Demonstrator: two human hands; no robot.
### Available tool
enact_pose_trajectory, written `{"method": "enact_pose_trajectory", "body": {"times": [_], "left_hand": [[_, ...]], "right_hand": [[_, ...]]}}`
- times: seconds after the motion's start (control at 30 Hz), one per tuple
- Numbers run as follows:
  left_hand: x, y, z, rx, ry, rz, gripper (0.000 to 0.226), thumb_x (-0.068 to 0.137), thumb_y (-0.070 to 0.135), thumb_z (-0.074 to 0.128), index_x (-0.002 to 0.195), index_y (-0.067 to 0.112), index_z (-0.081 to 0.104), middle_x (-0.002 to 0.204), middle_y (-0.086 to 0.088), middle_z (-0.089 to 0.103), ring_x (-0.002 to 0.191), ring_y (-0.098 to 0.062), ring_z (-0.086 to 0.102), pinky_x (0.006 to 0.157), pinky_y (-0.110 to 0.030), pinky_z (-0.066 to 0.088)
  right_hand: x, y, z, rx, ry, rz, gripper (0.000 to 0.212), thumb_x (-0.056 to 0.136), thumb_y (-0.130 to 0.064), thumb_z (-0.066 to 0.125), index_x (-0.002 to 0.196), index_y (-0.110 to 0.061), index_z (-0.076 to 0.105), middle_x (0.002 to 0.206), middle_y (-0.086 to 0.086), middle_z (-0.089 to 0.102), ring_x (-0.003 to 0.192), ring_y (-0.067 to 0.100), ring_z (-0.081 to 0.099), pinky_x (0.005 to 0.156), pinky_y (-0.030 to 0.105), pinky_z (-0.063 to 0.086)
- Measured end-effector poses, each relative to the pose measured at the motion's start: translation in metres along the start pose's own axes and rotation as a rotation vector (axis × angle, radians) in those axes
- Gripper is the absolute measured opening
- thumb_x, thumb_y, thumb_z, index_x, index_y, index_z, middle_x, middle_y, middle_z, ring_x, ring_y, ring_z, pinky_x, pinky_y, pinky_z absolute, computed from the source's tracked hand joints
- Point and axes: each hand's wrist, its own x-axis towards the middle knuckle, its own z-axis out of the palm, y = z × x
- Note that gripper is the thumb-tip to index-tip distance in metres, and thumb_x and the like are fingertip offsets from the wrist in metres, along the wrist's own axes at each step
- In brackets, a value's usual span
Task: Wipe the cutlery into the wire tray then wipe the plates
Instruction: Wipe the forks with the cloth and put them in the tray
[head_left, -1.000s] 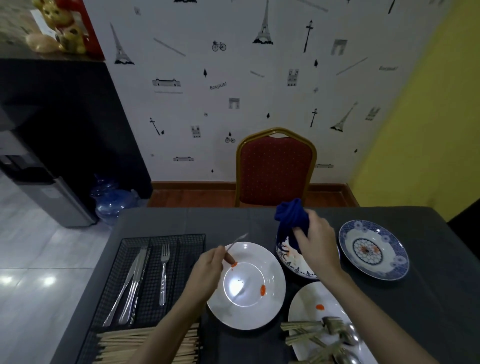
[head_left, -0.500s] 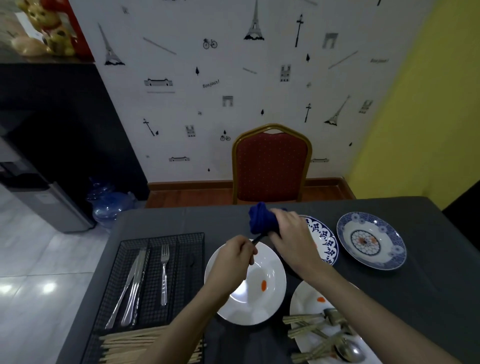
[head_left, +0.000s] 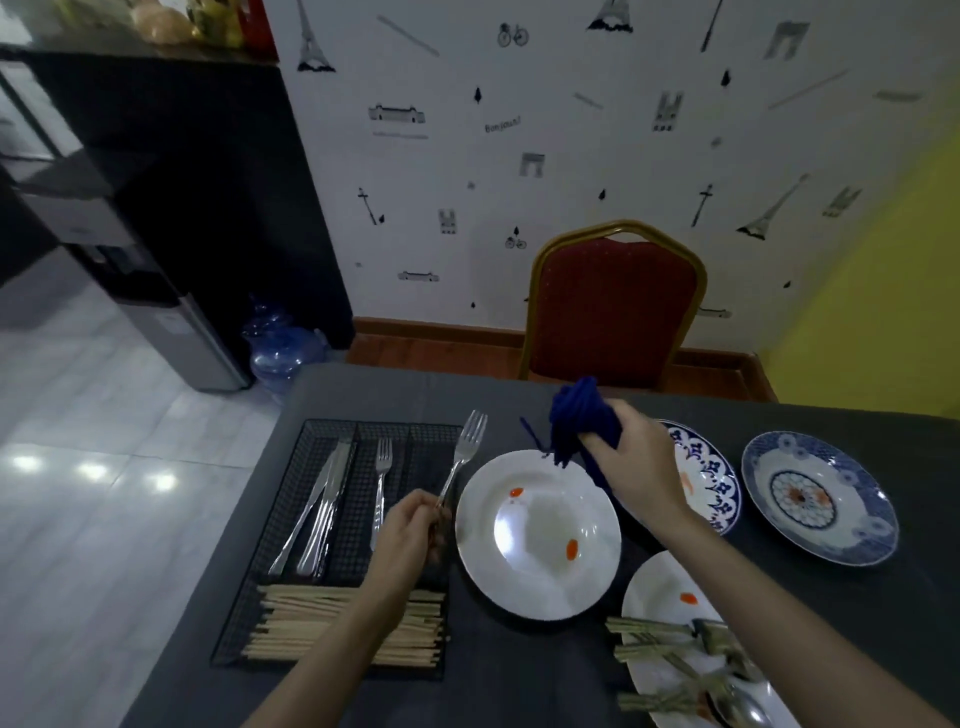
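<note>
Gripping the handle of a silver metal fork (head_left: 464, 453), the left hand (head_left: 410, 538) is holding it with its tines pointing away from the person, over the right edge of the black wire cutlery tray (head_left: 291, 499); the fingers are curling closed round the handle's lower end. The right hand (head_left: 636, 460) is clutching a bunched dark blue cloth (head_left: 579, 421) above the far rim of a white round plate (head_left: 537, 535), which is carrying two small orange-red smears. Inside the tray, two silver knives (head_left: 317, 512) are lying together in the left compartment and a second silver fork (head_left: 381, 488) is lying in the middle one, while a bundle of pale wooden chopsticks (head_left: 337, 623) is filling the near compartment. To the right, a blue-and-white patterned plate (head_left: 709, 478) is sitting partly behind the right forearm, and a blue-and-white patterned bowl-shaped plate (head_left: 818, 499) is standing just beyond it. At the near right, another white plate (head_left: 665, 592) is holding a heap of unwiped cutlery (head_left: 685, 660). Everything is resting on the dark grey cloth-covered counter (head_left: 519, 675), and a red padded chair with a gold frame (head_left: 613, 306) is standing at its far side.
</note>
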Motion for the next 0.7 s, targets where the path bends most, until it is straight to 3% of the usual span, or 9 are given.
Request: {"method": "enact_pose_trajectory", "body": {"times": [0.1,0.23,0.33,0.53,0.7], "left_hand": [[0.020,-0.027,-0.016,0.079,0.165,-0.022,0.024,0.097,0.006,0.045,0.080,0.010,0.061,0.066,-0.004,0.057,0.060,-0.014,0.050,0.053,-0.032,0.043],[0.048,-0.047,-0.044,0.245,0.305,-0.044,0.029,0.099,0.006,0.043,0.075,0.012,0.057,0.071,-0.011,0.059,0.061,-0.020,0.051,0.055,-0.033,0.040],[0.061,-0.056,-0.055,0.394,0.308,-0.044,0.024,0.095,0.002,0.045,0.078,0.000,0.062,0.073,-0.017,0.062,0.067,-0.029,0.057,0.058,-0.041,0.045],[0.069,-0.068,-0.057,0.546,0.302,-0.068,0.024,0.091,0.000,0.051,0.112,-0.008,0.061,0.103,-0.024,0.065,0.096,-0.038,0.062,0.079,-0.040,0.048],[0.061,-0.070,-0.057,0.814,0.288,0.065,0.016,0.082,0.001,0.058,0.096,-0.008,0.059,0.098,-0.027,0.057,0.091,-0.042,0.057,0.078,-0.045,0.047]], "right_hand": [[0.000,-0.012,0.026,-0.021,-0.104,-0.048,0.026,0.084,-0.022,0.067,0.108,-0.015,0.062,0.091,-0.004,0.066,0.076,0.007,0.054,0.062,0.013,0.035],[-0.002,-0.022,0.048,-0.007,-0.159,-0.057,0.024,0.084,-0.025,0.066,0.106,-0.018,0.062,0.089,-0.004,0.066,0.078,0.011,0.058,0.066,0.027,0.044],[-0.003,-0.024,0.053,-0.007,-0.184,-0.069,0.023,0.083,-0.024,0.067,0.105,-0.018,0.063,0.086,-0.004,0.065,0.076,0.012,0.059,0.067,0.031,0.047],[-0.003,-0.015,0.057,-0.042,-0.237,-0.081,0.019,0.083,-0.022,0.067,0.101,-0.019,0.062,0.081,-0.008,0.062,0.073,0.011,0.058,0.063,0.028,0.045],[-0.014,-0.008,0.054,-0.033,-0.252,-0.050,0.020,0.083,-0.023,0.067,0.102,-0.020,0.061,0.084,-0.008,0.064,0.075,0.008,0.058,0.065,0.027,0.046]]}}
